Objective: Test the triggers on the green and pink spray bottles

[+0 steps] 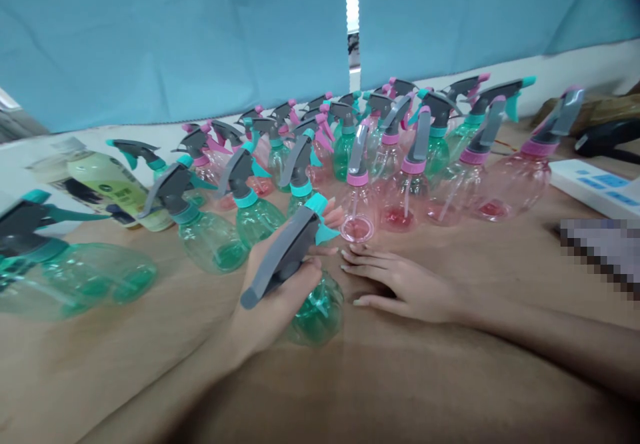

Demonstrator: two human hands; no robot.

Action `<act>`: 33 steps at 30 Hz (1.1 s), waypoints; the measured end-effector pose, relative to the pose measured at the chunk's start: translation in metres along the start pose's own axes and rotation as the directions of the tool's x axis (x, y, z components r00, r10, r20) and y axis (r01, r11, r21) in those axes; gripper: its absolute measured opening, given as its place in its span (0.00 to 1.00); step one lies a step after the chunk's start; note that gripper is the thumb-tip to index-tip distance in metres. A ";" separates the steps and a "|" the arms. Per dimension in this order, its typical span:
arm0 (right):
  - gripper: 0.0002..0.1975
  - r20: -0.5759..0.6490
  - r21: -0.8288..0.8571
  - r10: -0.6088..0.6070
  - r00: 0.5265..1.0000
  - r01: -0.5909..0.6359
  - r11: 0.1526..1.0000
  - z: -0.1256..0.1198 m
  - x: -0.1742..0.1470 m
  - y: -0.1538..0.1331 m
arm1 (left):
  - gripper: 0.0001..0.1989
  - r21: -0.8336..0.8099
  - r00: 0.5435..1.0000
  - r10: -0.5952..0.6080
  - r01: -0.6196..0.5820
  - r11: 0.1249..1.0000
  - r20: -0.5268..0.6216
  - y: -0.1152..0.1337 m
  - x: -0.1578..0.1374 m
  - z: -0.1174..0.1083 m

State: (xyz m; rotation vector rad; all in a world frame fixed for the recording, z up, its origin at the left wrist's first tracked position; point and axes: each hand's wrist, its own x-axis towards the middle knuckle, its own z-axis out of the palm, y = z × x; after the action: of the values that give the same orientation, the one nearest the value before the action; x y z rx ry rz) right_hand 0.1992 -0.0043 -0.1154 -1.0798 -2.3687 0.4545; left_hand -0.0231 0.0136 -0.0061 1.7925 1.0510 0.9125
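My left hand [273,311] is wrapped around the neck of a green spray bottle [317,314], whose grey and teal trigger head sticks up above my fingers. The bottle stands slightly tilted, close to the tabletop. To the right of it, my right hand [405,281] lies low over the table with its fingers stretched out, holding nothing. Just beyond my hands stands a pink spray bottle [357,207]. Another green spray bottle [257,217] is behind my left hand, beside one more green spray bottle [213,241] farther left.
Several pink and green spray bottles stand in rows across the back of the wooden table [450,377]. A yellow-green labelled bottle [117,187] is at the left. On the right are a white device with blue buttons [600,187], a black object [613,141] and a blurred-out flat item [603,251].
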 end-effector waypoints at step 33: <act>0.30 0.030 -0.052 0.001 1.000 0.001 0.999 -0.001 0.001 -0.002 | 0.12 -0.064 1.000 0.015 -0.016 0.998 -0.005 0.002 -0.001 0.003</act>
State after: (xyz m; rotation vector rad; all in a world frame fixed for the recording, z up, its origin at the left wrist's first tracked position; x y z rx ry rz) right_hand 0.1977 -0.0045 -0.1134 -1.1035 -2.4192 0.4142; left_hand -0.0206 0.0114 -0.0058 1.7481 1.0011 0.9501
